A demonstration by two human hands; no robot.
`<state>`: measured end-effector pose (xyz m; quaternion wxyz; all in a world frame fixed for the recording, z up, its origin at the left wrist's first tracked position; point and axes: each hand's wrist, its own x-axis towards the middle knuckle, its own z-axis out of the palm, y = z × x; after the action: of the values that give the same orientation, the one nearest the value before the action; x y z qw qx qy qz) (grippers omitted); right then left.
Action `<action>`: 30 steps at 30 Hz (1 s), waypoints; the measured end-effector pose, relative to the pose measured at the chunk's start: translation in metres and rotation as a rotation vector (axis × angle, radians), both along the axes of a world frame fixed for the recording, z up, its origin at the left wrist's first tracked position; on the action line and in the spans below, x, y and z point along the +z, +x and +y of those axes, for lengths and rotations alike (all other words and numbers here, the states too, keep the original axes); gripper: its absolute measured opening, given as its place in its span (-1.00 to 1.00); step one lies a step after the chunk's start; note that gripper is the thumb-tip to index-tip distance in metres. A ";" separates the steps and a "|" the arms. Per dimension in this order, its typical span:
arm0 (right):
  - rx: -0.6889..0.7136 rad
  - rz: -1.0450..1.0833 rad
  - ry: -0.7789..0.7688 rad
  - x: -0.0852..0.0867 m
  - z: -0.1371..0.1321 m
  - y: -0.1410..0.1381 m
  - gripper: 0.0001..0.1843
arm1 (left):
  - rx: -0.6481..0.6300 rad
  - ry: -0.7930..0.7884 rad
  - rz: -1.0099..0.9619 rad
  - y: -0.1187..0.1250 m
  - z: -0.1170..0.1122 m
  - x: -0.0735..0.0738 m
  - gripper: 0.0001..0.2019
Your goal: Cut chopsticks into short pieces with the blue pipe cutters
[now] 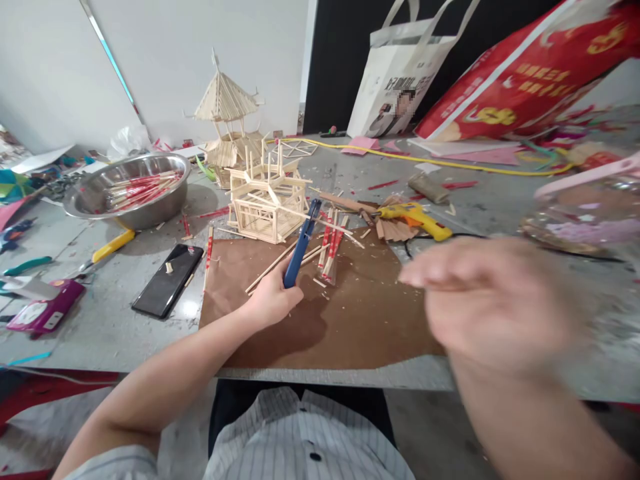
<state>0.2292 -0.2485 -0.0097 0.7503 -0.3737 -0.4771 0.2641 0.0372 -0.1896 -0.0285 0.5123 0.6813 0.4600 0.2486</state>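
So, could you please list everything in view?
Table: one, grey, middle
Sheet: one, brown, table front
Roofed model: one, pale sticks, back centre
Open frame: one, pale sticks, before roofed model
Bowl: one, silver, back left
Wrapped sticks: many, red and pale, in bowl and on sheet
Phone: one, black, left of sheet
Slim tool: one, yellow-handled, before bowl
Pack: one, purple, far left
Glue gun: one, yellow, sheet's back right
Cord: one, yellow, along back
Tote: one, white, back right
Large bag: one, red, right of tote
Container: one, clear and pink, right edge
Scraps: many, mixed, strewn about
Hand tool: one, blue, above sheet
Shirt: one, grey-striped, bottom centre
Left hand: one, bare, around hand tool
Right hand: one, bare, right, blurred
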 end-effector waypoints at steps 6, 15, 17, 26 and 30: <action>0.149 0.269 -0.448 -0.029 0.041 -0.035 -0.61 | -0.080 -0.006 0.025 0.001 -0.004 -0.004 -0.68; 0.137 0.251 -0.340 -0.042 0.052 -0.016 -0.77 | -0.164 -0.004 0.045 0.001 -0.010 -0.001 -0.72; 0.122 0.238 -0.343 -0.043 0.053 -0.015 -0.79 | -0.159 0.008 0.055 0.001 -0.010 -0.001 -0.70; 0.091 0.205 -0.288 -0.047 0.054 -0.007 -0.81 | -0.166 -0.036 0.055 0.007 -0.011 0.001 -0.80; 0.062 0.160 -0.236 -0.046 0.053 -0.002 -0.81 | -0.195 -0.056 0.042 0.013 -0.012 0.003 -0.80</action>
<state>0.2270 -0.1960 -0.0561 0.7282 -0.4222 -0.3928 0.3703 0.0500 -0.2018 -0.0260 0.5431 0.7134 0.4089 0.1703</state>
